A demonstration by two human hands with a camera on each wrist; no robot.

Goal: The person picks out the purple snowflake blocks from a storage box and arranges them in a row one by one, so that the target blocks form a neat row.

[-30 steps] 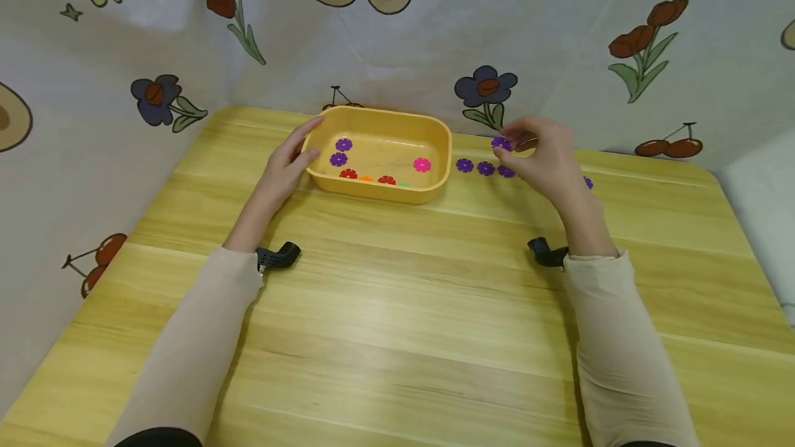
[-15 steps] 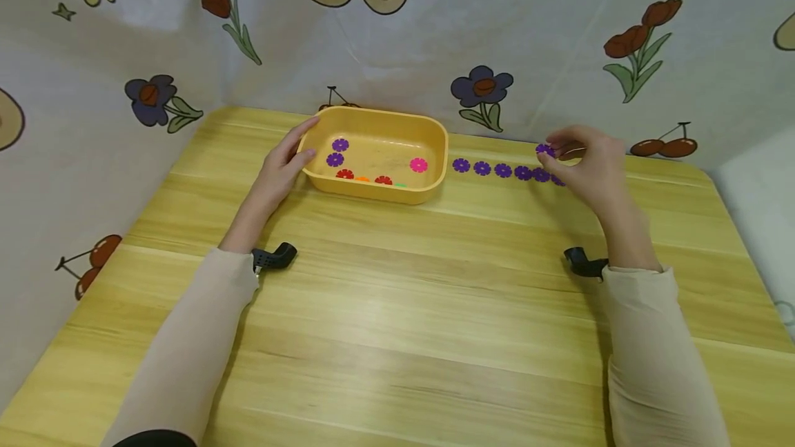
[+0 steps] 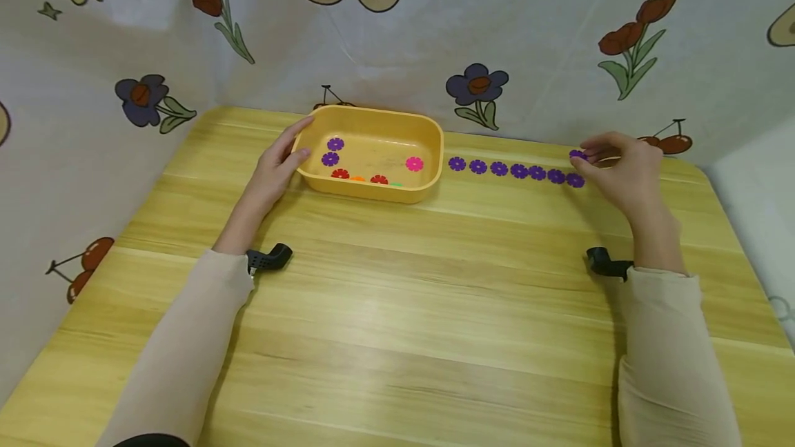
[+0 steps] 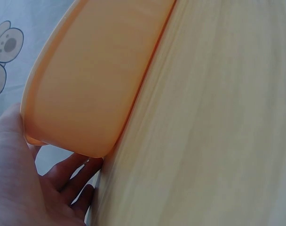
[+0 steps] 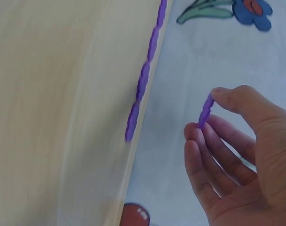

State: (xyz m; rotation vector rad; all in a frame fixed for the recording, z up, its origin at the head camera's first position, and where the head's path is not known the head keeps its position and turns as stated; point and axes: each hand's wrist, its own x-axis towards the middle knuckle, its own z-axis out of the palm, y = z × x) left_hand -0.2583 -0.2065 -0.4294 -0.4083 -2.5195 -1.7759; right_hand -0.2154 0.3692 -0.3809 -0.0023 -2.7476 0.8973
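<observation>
My left hand (image 3: 273, 170) grips the left end of a yellow plastic tub (image 3: 373, 189), its thumb at the rim. In the left wrist view the fingers (image 4: 72, 176) lie under the tub's end wall (image 4: 91, 84). My right hand (image 3: 630, 170) pinches a purple flower-shaped disc (image 3: 577, 155) between thumb and fingertips, above the table. In the right wrist view that disc (image 5: 206, 111) is seen edge-on. Just below it, a row of purple flower-shaped discs (image 3: 499, 169) lies on the table, running right from the tub.
Inside the tub are two purple discs (image 3: 330, 159), a pink disc (image 3: 414, 164), and red, orange and green ones partly hidden by the front wall. The wooden table (image 3: 385, 309) meets a patterned cloth (image 3: 360, 47) at its back edge, close behind the tub and row.
My right hand has moved right along the row, with the purple disc still pinched, uncovering the row's right end. My left hand has stayed on the tub.
</observation>
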